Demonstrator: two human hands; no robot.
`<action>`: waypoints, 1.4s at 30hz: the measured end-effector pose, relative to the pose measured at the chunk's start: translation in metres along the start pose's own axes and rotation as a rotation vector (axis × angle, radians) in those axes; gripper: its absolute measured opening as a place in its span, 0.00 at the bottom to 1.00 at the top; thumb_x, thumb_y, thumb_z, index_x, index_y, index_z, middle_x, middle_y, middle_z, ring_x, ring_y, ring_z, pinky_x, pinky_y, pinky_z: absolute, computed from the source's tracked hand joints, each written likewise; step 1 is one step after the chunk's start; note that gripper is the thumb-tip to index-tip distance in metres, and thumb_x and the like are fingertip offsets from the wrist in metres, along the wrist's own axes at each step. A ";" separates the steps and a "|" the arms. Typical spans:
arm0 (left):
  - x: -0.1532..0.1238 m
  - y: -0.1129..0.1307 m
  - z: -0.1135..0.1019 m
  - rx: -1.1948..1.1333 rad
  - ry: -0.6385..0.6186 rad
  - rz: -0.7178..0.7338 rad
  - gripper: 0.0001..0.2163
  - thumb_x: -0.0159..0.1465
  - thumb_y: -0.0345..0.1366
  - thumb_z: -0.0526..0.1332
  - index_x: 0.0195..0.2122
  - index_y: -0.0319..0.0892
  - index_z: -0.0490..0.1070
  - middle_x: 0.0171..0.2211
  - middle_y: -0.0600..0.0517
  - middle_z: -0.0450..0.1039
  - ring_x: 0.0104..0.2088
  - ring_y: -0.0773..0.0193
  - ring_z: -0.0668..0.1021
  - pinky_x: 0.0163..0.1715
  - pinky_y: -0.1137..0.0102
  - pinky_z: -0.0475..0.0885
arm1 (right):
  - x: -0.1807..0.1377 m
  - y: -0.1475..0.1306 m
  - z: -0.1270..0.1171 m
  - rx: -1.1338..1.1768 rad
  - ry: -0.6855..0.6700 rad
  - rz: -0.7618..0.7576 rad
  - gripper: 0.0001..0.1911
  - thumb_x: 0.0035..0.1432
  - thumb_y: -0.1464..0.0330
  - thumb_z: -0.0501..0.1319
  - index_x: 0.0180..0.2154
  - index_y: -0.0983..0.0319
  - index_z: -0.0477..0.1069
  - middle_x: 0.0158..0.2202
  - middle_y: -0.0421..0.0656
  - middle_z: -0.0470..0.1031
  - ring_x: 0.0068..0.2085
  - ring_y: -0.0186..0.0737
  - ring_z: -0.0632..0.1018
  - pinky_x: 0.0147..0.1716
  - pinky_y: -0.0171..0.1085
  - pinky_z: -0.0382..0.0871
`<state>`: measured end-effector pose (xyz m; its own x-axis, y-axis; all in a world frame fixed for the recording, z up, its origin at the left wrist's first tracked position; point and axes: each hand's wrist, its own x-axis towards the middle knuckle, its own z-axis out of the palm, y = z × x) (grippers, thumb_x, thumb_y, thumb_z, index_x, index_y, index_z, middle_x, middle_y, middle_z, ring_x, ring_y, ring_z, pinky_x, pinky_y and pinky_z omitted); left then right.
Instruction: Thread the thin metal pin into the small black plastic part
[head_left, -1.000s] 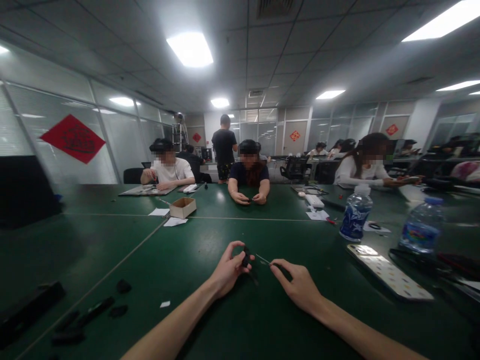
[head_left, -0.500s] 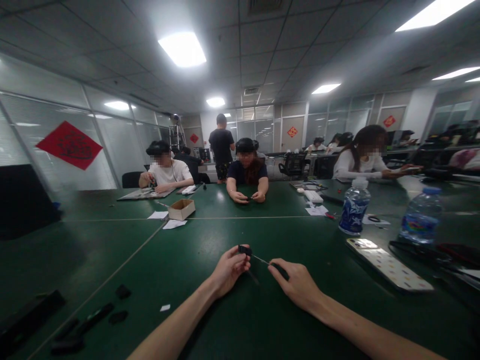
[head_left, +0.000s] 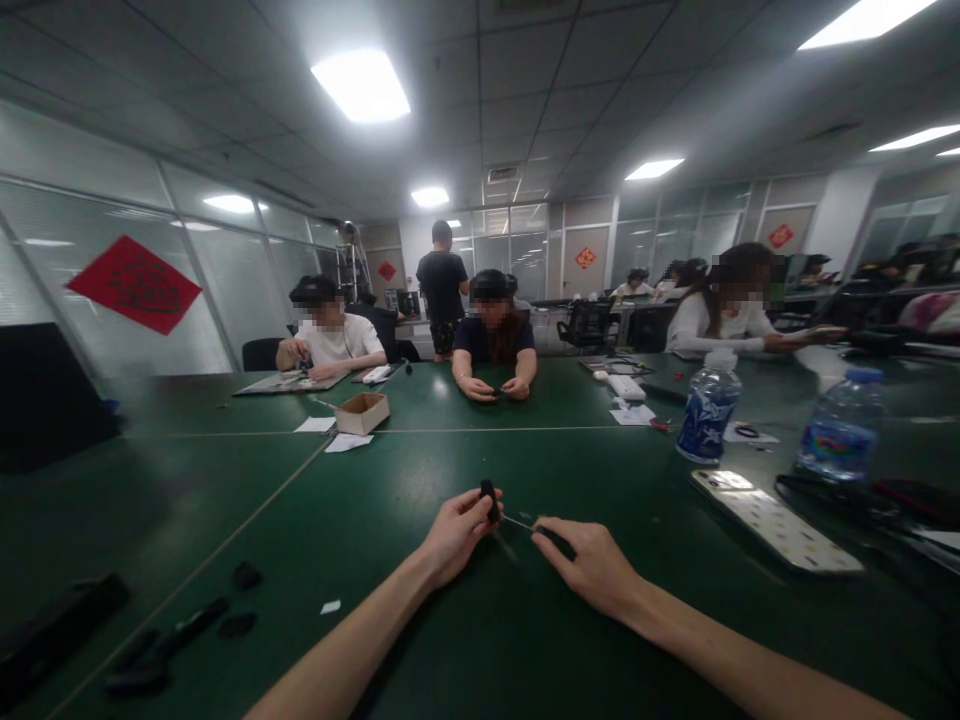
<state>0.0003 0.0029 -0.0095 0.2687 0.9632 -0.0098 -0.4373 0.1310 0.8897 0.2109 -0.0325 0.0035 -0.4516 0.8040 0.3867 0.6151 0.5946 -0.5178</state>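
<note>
My left hand (head_left: 459, 535) is closed around a small black part (head_left: 488, 498), which stands upright between thumb and fingers. Opposite it, my right hand (head_left: 589, 560) grips the dark handle of a screwdriver (head_left: 517, 522). The tool's thin metal shaft points left and meets the black part or ends right beside it; the exact contact is too small to tell. Both hands are just above the green table (head_left: 420, 480). Several loose black pieces (head_left: 187, 628) lie on the table to the left of my left arm.
A patterned phone (head_left: 776, 520) lies at right, with two water bottles (head_left: 707, 405) behind it. Dark cables (head_left: 825, 495) are at the right edge. A small open box (head_left: 363, 412) and papers stand ahead left. Co-workers (head_left: 491, 345) sit across the table. A white scrap (head_left: 330, 607) lies near my left forearm.
The black part in my left hand has turned from lying sideways to upright. My right hand, with the screwdriver, has shifted only slightly.
</note>
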 end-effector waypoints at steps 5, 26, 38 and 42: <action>-0.001 0.000 0.000 0.049 -0.008 0.014 0.15 0.52 0.38 0.69 0.38 0.35 0.75 0.34 0.46 0.72 0.37 0.64 0.72 0.40 0.71 0.64 | -0.001 0.002 0.001 0.026 0.009 -0.019 0.17 0.63 0.61 0.51 0.42 0.62 0.73 0.37 0.44 0.77 0.35 0.39 0.77 0.36 0.36 0.70; -0.004 -0.007 0.017 0.027 0.181 0.106 0.18 0.47 0.44 0.71 0.33 0.35 0.76 0.32 0.46 0.73 0.32 0.66 0.72 0.33 0.74 0.65 | 0.001 -0.018 0.005 0.131 0.071 0.076 0.18 0.63 0.60 0.49 0.37 0.61 0.74 0.33 0.44 0.77 0.31 0.40 0.76 0.28 0.34 0.66; -0.004 -0.005 0.011 0.035 0.251 0.153 0.18 0.48 0.44 0.70 0.33 0.35 0.75 0.31 0.47 0.72 0.33 0.65 0.72 0.33 0.74 0.67 | 0.009 0.017 -0.004 0.290 0.357 0.382 0.25 0.61 0.51 0.45 0.41 0.63 0.70 0.28 0.43 0.72 0.26 0.38 0.72 0.23 0.34 0.64; -0.003 -0.007 0.009 0.007 0.274 0.161 0.17 0.49 0.44 0.70 0.33 0.35 0.74 0.32 0.48 0.72 0.34 0.66 0.73 0.34 0.75 0.67 | 0.007 0.023 -0.003 0.344 0.394 0.438 0.26 0.61 0.50 0.44 0.43 0.62 0.68 0.24 0.40 0.66 0.23 0.37 0.68 0.20 0.34 0.62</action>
<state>0.0099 -0.0030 -0.0113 -0.0455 0.9989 0.0099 -0.4496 -0.0294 0.8927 0.2241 -0.0136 -0.0034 0.1016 0.9482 0.3011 0.4172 0.2342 -0.8781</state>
